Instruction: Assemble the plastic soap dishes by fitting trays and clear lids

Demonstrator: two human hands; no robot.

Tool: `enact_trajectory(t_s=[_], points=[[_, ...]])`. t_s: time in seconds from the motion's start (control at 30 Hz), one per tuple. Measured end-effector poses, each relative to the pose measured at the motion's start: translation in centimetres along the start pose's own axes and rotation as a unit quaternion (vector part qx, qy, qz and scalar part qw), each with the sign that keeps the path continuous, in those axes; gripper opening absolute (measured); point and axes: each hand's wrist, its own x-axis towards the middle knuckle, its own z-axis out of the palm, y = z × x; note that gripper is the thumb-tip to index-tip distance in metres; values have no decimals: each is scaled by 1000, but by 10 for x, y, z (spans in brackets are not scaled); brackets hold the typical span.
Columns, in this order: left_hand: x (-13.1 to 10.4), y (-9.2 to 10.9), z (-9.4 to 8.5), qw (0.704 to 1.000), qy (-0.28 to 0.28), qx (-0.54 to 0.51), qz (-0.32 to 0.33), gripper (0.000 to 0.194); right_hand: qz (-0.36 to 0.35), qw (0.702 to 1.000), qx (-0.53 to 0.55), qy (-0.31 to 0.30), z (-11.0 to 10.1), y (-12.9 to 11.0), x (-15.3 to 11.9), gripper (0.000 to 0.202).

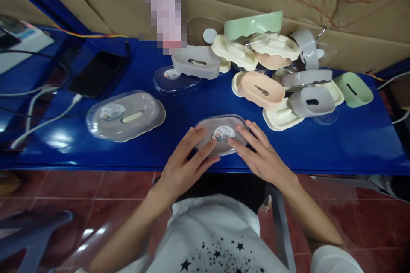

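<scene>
White shirt with black stars (221, 247) is nearest, 6 o'clock. Clock centred on the covered grey box (221, 146), which sits near the front edge of the blue surface (177, 117), between both hands. Left hand (179, 164) on its 8-to-10 side, fingers spread over the cover, thumb at the near edge; right hand (265, 160) on the 2-to-4 side, fingers spread too. No pinch from either, more like resting or pressing; can't tell how hard. Clear cover is on, round sticker (226, 133) facing up. Looks about done, though I can't confirm it's fully seated, fingers hide the rim. Second covered box (128, 126) at 9 o'clock, well apart from the hands: cover on, pale edge (162, 115) poking out at its 4 o'clock, so I'd call it assembled, fit unverified. That's two. Remainder looks loose: clear cover (185, 87) and grey shell (179, 67) around 11, jumbled pile from 12 to 2 with peach shell (265, 93), cream tray (282, 121) and tilted green shell (254, 25), another green shell (361, 89) past 2. My estimate: early days, most parts unpaired.
</scene>
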Motion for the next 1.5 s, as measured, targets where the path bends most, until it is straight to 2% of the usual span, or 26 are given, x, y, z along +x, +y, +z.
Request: enact_trajectory(t_s=[0.3, 0.5, 0.63, 0.7, 0.8, 0.87, 0.93, 1.0, 1.07, 1.2, 1.27, 1.3, 1.37, 1.43, 1.5], points=[[1, 1, -2, 999, -46, -10, -3, 52, 33, 999, -16, 9, -1, -5, -8, 84], [4, 2, -2, 998, -52, -21, -15, 50, 42, 999, -24, -5, -1, -5, -8, 84], [8, -8, -8, 998, -59, 7, -20, 52, 39, 998, -43, -13, 2, -5, -4, 86], [11, -19, -13, 997, -41, 52, -37, 58, 64, 996, -61, 15, 1, -2, -3, 86], [17, -30, -17, 991, 2, 104, -83, 67, 153, 978, -124, 73, -5, 12, 3, 81], [21, -29, -17, 990, 16, 102, -92, 71, 204, 961, -166, 90, -13, 28, 10, 78], [24, -20, -13, 994, 8, 83, -71, 72, 228, 951, -188, 87, -21, 42, 16, 70], [26, -7, -7, 997, -15, 67, -37, 67, 222, 953, -190, 76, -26, 48, 20, 55], [27, 6, -1, 997, -38, 62, -10, 61, 187, 965, -170, 63, -28, 40, 19, 43], [26, 18, 6, 993, -89, 71, 23, 52, 76, 995, -66, 4, -23, 5, -1, 47], [23, 17, 5, 990, -115, 70, 38, 46, 47, 998, -33, -28, -24, -1, -14, 49], [21, 15, 5, 989, -123, 67, 42, 41, 55, 997, -36, -29, -27, 3, -21, 50], [18, 12, 2, 989, -128, 60, 38, 33, 119, 989, -91, 8, -39, 27, -35, 55], [14, 10, 0, 991, -117, 58, 28, 31, 213, 958, -179, 67, -54, 61, -48, 60], [11, 8, -1, 993, -99, 57, 20, 34, 267, 928, -241, 92, -69, 93, -59, 56]])
